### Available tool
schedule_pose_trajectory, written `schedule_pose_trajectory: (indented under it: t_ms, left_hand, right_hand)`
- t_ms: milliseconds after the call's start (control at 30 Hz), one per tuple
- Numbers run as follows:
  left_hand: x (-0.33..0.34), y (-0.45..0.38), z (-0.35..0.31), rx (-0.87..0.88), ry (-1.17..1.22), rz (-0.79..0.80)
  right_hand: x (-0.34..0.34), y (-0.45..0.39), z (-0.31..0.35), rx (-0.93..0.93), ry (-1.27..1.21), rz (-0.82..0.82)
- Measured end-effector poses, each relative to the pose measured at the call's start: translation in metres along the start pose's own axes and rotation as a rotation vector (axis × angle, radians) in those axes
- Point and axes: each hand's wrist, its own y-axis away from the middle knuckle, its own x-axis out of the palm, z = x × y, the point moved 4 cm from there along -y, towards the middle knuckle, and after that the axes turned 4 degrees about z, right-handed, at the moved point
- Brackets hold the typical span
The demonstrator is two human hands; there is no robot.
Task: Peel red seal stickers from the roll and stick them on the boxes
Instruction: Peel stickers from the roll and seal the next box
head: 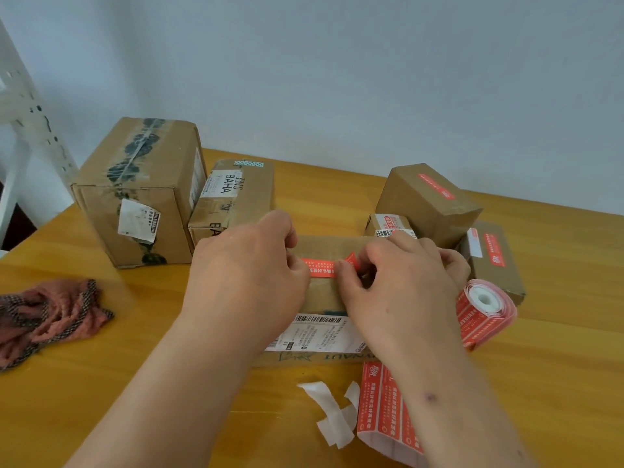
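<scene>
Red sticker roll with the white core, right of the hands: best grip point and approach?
Probably the red sticker roll by its outer rim, grip coming from above: it stands on edge on the wooden table, its white core facing the camera, the top clear. Its loose strip trails from the bottom toward the camera, so avoid that side.
</scene>
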Motion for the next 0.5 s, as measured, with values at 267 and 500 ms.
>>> schedule_pose_trajectory:
  t_ms: [267,500]
  left_hand:
    - [0.0003,0.0016,-0.0028,0.045,-0.051,-0.012]
    - [0.0011,0.0003,0.0016,0.046,-0.019,-0.015]
  right_hand:
    - [-0.0019,-0.0033,0.0006,0.006,0.022,0.027]
    - [-0.0071,-0.0030,0.0024,0.050,0.127,0.050]
